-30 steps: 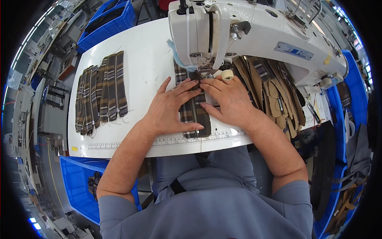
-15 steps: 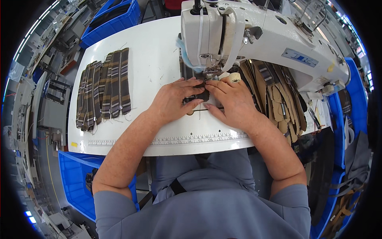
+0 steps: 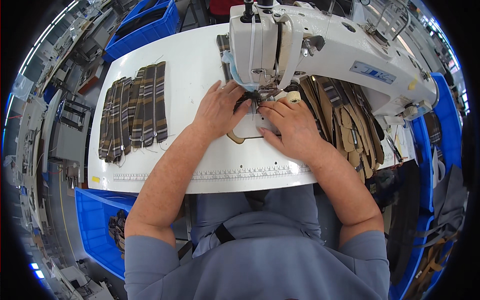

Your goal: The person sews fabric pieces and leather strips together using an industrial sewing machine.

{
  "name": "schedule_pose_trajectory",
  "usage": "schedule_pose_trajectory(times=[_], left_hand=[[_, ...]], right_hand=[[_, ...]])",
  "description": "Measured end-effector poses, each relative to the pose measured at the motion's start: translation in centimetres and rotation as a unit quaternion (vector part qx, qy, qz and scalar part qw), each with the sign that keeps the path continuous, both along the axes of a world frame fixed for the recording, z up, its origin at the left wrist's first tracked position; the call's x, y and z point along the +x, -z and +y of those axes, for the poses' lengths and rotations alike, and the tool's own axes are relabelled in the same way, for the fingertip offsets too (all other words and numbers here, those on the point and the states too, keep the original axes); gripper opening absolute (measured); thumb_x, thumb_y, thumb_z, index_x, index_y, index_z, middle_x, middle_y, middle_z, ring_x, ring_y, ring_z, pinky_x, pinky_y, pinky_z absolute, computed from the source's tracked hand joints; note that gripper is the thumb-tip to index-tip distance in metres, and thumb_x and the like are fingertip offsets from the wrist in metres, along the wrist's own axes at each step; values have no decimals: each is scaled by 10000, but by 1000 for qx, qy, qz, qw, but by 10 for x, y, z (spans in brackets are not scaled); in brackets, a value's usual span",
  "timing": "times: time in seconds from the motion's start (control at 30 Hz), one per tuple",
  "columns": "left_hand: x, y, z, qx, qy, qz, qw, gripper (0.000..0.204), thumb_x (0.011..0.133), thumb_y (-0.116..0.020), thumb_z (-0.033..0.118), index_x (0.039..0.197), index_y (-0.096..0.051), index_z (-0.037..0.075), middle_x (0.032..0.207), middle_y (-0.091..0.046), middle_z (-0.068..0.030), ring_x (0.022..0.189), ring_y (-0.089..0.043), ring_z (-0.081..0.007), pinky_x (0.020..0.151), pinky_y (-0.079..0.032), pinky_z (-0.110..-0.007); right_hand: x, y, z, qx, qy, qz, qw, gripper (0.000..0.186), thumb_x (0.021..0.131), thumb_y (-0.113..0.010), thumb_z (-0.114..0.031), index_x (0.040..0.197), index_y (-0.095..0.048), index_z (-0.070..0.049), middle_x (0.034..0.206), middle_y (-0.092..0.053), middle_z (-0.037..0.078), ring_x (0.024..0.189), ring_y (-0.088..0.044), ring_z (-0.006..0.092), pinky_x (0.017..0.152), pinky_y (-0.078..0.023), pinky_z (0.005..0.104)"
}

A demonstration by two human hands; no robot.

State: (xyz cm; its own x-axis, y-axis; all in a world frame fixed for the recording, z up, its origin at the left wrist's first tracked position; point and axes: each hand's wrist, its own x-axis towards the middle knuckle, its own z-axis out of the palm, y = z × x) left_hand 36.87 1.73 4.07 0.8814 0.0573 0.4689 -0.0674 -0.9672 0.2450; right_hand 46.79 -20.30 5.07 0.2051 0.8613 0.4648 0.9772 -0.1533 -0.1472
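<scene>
A white sewing machine [image 3: 255,50] stands over the table, its presser foot and needle close to my fingertips. A brown-and-grey plaid fabric strip [image 3: 223,46] runs along the left side of the machine head. Its near end is dark and mostly hidden by my fingers. My left hand [image 3: 218,110] is left of the presser foot, thumb and fingers closed around this dark end. Just right of the needle lies my right hand [image 3: 292,125], fingers stretched out with tips beside the foot, thumb apart on the metal plate [image 3: 252,131].
Plaid strips with zippers [image 3: 135,110] lie at the table's left. Brown and plaid pieces [image 3: 345,120] are stacked under the machine arm. A ruler [image 3: 240,174] runs along the near edge. Blue bins [image 3: 100,225] stand around the table. A cream spool [image 3: 293,97] sits beside the needle.
My left hand has shifted left and away from me, and its fingers have curled. The plaid strip has slid away from me, baring more of the metal plate. My right hand stays nearly still.
</scene>
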Motion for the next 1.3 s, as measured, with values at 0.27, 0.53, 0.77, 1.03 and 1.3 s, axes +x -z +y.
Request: schedule_pose_trajectory(times=[0.27, 0.53, 0.77, 1.03, 1.3], left_hand=[[-27, -12, -5, -27, -39, 11, 999, 263, 972, -694, 240, 1136, -733, 38, 972, -720, -161, 1008, -691, -359, 944, -520, -460], [-157, -42, -42, -272, -131, 95, 949, 323, 844, -800, 112, 1155, -754, 35, 776, -608, -85, 675, -574, -253, 651, -482, -326], [-158, -39, -47, -159, 95, 140, 973, 585, 692, -584, -74, 1185, -802, 151, 1267, -610, -125, 1083, -598, -315, 984, -490, -437], [-69, -5, -48, -262, 216, 132, 931, 473, 734, -941, 319, 1121, -763, 114, 1290, -632, -85, 1181, -599, -315, 1069, -454, -491], [-50, -16, -25, -77, 32, 194, 977, 970, 791, -848, 602, 1559, -503, 120, 1674, -425, -106, 1565, -371, -301, 1295, -215, -596]], right_hand=[[1, 4, 0, 18, -2, 4, 1000, 369, 900, -744, -300, 1178, -742, -58, 1225, -715, 54, 1130, -621, 256, 942, -469, 412], [3, 8, -2, 32, -1, 4, 999, 332, 910, -737, -283, 1153, -753, -56, 1218, -721, 50, 1136, -622, 247, 946, -470, 411], [4, 8, -1, 46, 9, 16, 999, 275, 893, -760, -247, 1109, -763, -77, 1176, -737, 42, 1120, -637, 241, 927, -481, 405], [2, 4, -3, 65, -93, 53, 992, 332, 860, -795, -266, 1142, -771, -92, 1220, -755, 36, 1138, -645, 238, 953, -483, 399], [1, 6, -2, 17, -18, -2, 1000, 423, 932, -748, -364, 1243, -768, -79, 1313, -744, 31, 1128, -636, 238, 993, -465, 403]])
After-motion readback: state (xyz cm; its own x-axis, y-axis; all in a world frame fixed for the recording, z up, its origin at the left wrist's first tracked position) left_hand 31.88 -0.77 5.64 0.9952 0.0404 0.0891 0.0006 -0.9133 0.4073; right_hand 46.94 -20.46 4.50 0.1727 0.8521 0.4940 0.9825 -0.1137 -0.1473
